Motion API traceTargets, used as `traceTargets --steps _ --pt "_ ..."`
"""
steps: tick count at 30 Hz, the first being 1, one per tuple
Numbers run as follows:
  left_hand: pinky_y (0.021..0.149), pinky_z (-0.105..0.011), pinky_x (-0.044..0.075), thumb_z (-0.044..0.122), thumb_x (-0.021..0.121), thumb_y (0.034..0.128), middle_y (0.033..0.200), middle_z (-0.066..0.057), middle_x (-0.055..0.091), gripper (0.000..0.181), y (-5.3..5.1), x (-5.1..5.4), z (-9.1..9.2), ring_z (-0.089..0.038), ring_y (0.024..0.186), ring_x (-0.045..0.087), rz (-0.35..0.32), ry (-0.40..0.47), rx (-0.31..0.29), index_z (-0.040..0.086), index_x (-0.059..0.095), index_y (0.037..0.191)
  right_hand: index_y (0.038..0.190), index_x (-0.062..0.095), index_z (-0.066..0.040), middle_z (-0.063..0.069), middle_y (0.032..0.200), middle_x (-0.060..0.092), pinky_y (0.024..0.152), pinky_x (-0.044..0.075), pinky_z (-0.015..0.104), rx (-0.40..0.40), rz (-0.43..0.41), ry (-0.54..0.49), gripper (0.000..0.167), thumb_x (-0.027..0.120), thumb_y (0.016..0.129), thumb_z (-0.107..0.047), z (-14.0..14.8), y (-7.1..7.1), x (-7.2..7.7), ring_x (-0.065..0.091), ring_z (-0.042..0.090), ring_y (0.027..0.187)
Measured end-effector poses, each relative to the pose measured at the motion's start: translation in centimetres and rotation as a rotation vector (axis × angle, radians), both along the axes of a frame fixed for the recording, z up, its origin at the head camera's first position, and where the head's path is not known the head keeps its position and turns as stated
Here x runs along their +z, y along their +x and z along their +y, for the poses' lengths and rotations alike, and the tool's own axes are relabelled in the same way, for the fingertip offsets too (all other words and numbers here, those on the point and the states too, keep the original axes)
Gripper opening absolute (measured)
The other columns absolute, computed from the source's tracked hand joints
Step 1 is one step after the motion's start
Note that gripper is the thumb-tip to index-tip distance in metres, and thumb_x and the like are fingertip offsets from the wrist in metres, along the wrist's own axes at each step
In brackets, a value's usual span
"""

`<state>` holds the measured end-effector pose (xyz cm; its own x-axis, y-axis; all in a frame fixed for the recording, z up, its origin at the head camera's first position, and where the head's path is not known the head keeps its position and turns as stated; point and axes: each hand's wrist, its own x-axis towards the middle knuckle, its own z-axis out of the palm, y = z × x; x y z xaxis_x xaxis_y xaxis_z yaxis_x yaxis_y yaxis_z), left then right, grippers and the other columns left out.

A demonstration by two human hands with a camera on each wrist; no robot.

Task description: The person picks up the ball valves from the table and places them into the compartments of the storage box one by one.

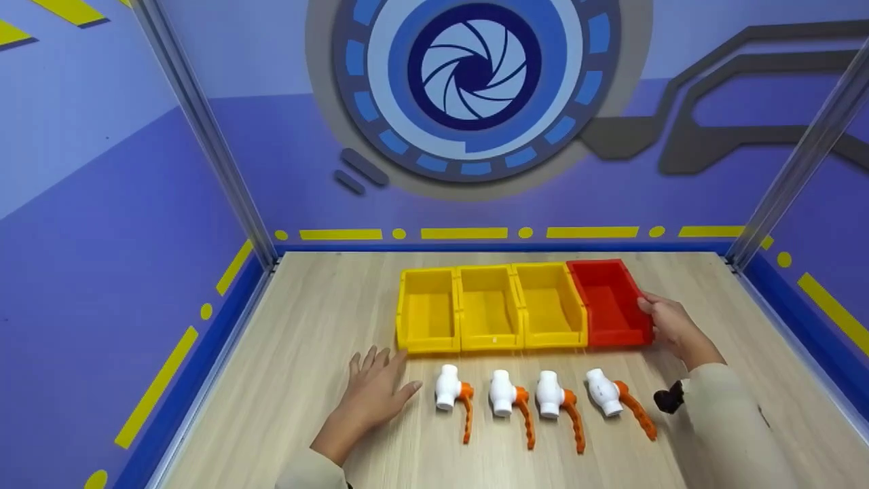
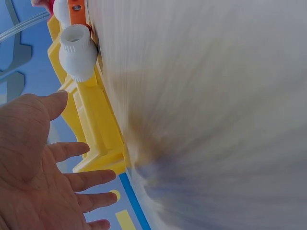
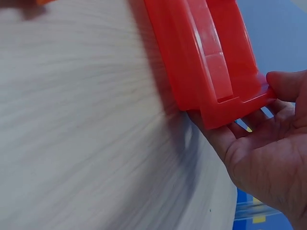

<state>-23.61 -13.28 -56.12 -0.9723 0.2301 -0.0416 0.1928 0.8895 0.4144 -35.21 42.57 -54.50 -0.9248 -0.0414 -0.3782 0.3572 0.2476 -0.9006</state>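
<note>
Red open-topped plastic bin (image 1: 619, 337) ends the row beside 3 yellow plastic bins (image 1: 491, 341), gripped by the right hand (image 1: 672, 329), fingers beneath, thumb at its rim for support, while the left hand (image 1: 372, 399), fingers spread, gripping nothing, perhaps steadies the leftmost corner.

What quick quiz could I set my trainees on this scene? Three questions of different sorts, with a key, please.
1. Count: how many valves lie on the table?
2. Fill the gap: the right hand grips the ____.
3. Look at the left hand. True or false: it grips one of the valves.

Key
1. Four.
2. Red bin, at its near corner.
3. False: its fingers are spread and hold no valve.
</note>
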Motion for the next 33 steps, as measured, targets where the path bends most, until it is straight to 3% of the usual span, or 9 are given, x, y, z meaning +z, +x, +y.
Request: traceTargets --steps 5,11,18,22,25,29,33 --pt "0.127 -0.077 0.012 0.055 0.061 0.1042 0.164 -0.031 0.044 0.072 0.0 0.0 0.1 -0.056 0.157 0.032 0.033 -0.004 -0.028 0.012 0.048 0.160 0.172 -0.001 -0.015 0.022 0.180 0.008 0.134 0.026 0.058 -0.004 -0.003 -0.016 0.065 0.028 0.117 -0.034 -0.2 -0.4 0.0 0.018 0.043 0.164" --pt "0.127 -0.076 0.013 0.055 0.061 0.1040 0.165 -0.029 0.044 0.072 -0.1 -0.2 0.3 -0.055 0.158 0.032 0.026 -0.021 -0.028 0.013 0.048 0.161 0.173 0.003 -0.018 0.019 0.180 0.011 0.129 0.037 0.047 -0.036 -0.029 -0.037 0.065 0.030 0.117 -0.038 0.0 -0.6 -0.1 0.024 0.037 0.161" --pt "0.127 -0.077 0.014 0.055 0.062 0.1036 0.164 -0.029 0.044 0.072 -0.1 -0.2 0.3 -0.055 0.157 0.033 0.025 -0.015 -0.042 0.012 0.048 0.160 0.173 0.006 -0.016 0.017 0.180 0.012 0.131 0.034 0.049 -0.065 -0.039 -0.048 0.066 0.031 0.117 -0.039 0.2 -0.2 0.1 0.024 0.036 0.159" --pt "0.127 -0.076 0.013 0.056 0.061 0.1039 0.165 -0.030 0.043 0.073 -0.1 -0.4 0.1 -0.055 0.158 0.032 0.014 -0.009 -0.048 0.013 0.047 0.161 0.173 0.006 -0.014 0.018 0.180 0.013 0.115 0.049 0.035 -0.073 -0.038 -0.045 0.067 0.031 0.117 -0.040 0.2 0.1 0.0 0.029 0.033 0.155" --pt "0.127 -0.076 0.013 0.056 0.061 0.1040 0.165 -0.030 0.043 0.073 0.1 -0.5 -0.1 -0.055 0.158 0.032 0.011 -0.007 -0.050 0.013 0.047 0.161 0.173 0.006 -0.014 0.018 0.179 0.013 0.103 0.052 0.027 -0.080 -0.044 -0.062 0.066 0.031 0.117 -0.039 0.0 0.2 -0.2 0.033 0.029 0.152" --pt "0.127 -0.077 0.013 0.055 0.063 0.1037 0.165 -0.030 0.043 0.073 0.2 -0.5 -0.2 -0.056 0.157 0.032 0.008 -0.009 -0.047 0.013 0.047 0.161 0.173 0.005 -0.013 0.018 0.179 0.013 0.113 0.049 0.035 -0.085 -0.035 -0.081 0.067 0.030 0.117 -0.038 -0.4 0.0 -0.3 0.032 0.029 0.153" --pt "0.127 -0.076 0.013 0.054 0.064 0.1036 0.166 -0.028 0.042 0.072 0.2 -0.4 -0.1 -0.055 0.158 0.031 -0.006 -0.009 -0.042 0.015 0.046 0.162 0.173 0.007 -0.013 0.018 0.180 0.013 0.127 0.037 0.046 -0.097 -0.026 -0.086 0.066 0.030 0.116 -0.038 -0.8 -0.3 -0.3 0.028 0.032 0.157"
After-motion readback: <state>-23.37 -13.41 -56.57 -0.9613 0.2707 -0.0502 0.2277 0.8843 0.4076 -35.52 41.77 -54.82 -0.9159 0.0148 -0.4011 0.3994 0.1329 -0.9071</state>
